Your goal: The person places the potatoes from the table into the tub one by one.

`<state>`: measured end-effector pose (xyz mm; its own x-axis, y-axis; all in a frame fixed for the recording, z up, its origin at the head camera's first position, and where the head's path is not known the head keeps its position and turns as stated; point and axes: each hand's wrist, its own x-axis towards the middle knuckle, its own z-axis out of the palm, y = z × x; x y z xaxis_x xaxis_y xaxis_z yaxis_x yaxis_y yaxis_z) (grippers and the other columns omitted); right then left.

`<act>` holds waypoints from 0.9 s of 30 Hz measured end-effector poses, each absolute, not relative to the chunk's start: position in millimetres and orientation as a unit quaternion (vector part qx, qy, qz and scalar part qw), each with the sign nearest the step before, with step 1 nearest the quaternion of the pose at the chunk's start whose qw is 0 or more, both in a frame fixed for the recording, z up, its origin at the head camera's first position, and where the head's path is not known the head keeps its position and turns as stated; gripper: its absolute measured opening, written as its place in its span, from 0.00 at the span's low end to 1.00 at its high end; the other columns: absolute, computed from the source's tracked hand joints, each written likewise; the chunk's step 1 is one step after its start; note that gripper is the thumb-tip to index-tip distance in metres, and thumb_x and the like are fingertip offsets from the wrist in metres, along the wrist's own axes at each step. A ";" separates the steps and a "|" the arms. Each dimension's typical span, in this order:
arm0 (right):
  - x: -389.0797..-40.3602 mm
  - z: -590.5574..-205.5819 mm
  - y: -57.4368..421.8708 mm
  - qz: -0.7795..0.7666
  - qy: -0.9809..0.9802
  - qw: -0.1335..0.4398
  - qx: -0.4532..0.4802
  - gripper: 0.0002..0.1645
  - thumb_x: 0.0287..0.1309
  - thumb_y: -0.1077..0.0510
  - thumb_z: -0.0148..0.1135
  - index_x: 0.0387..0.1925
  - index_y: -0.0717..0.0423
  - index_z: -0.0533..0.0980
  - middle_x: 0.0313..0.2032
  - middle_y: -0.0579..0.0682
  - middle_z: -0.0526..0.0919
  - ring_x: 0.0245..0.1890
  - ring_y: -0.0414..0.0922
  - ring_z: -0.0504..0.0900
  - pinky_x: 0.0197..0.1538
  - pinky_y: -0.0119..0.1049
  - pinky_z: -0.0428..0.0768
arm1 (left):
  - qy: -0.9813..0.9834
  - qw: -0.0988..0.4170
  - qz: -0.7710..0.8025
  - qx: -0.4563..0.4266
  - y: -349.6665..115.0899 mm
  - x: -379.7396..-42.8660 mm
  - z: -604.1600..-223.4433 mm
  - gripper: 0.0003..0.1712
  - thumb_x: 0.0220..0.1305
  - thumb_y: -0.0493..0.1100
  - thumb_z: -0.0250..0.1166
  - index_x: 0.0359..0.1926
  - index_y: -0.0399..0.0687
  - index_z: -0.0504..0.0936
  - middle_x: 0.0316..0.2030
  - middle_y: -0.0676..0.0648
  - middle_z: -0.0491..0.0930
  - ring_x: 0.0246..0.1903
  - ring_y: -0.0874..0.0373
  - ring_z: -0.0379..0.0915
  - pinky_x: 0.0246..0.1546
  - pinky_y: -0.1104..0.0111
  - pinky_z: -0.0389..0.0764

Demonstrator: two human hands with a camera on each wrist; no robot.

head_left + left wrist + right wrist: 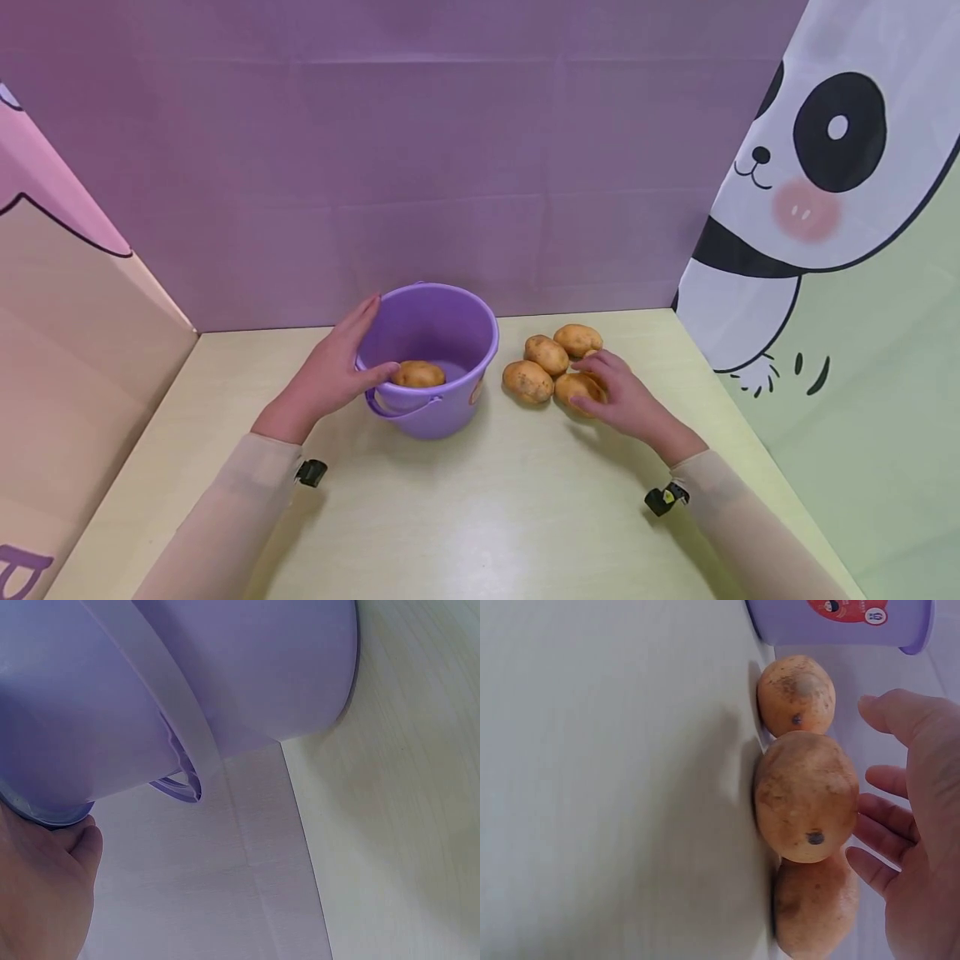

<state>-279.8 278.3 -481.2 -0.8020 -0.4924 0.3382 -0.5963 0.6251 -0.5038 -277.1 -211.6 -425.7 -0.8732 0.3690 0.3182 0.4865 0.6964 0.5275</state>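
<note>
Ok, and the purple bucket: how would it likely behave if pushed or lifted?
The purple bucket looks like moulded plastic, so it is probably stiff and light for its size. Its base looks narrower than its rim, so a high push might tip it. The potato inside is rounded, so it could roll if the bucket tilts.
</note>
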 end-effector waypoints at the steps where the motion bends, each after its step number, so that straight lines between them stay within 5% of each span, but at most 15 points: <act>1: -279.3 -482.4 278.4 0.306 -0.899 0.087 0.301 0.30 0.66 0.57 0.80 0.63 0.68 0.81 0.58 0.63 0.81 0.61 0.60 0.77 0.67 0.63 0.78 | -0.916 0.092 -0.313 -0.233 -211.6 -276.8 -425.4 0.62 0.72 0.61 0.73 0.90 0.40 0.48 0.89 0.38 0.47 0.86 0.34 0.46 0.80 0.34 0.58; 27: -274.9 -505.2 268.4 0.265 -0.919 0.129 0.261 0.38 0.57 0.55 0.88 0.64 0.64 0.80 0.57 0.57 0.78 0.60 0.56 0.76 0.66 0.57 0.79 | -0.914 0.092 -0.320 -0.231 -211.4 -276.7 -426.2 0.61 0.71 0.57 0.74 0.90 0.40 0.49 0.89 0.40 0.46 0.86 0.36 0.45 0.81 0.34 0.56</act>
<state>-274.9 268.4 -505.2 -0.8303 -0.4118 0.3755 -0.5485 0.7231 -0.4198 -276.7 -211.4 -426.2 -0.8767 0.3632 0.3154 0.4806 0.6881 0.5436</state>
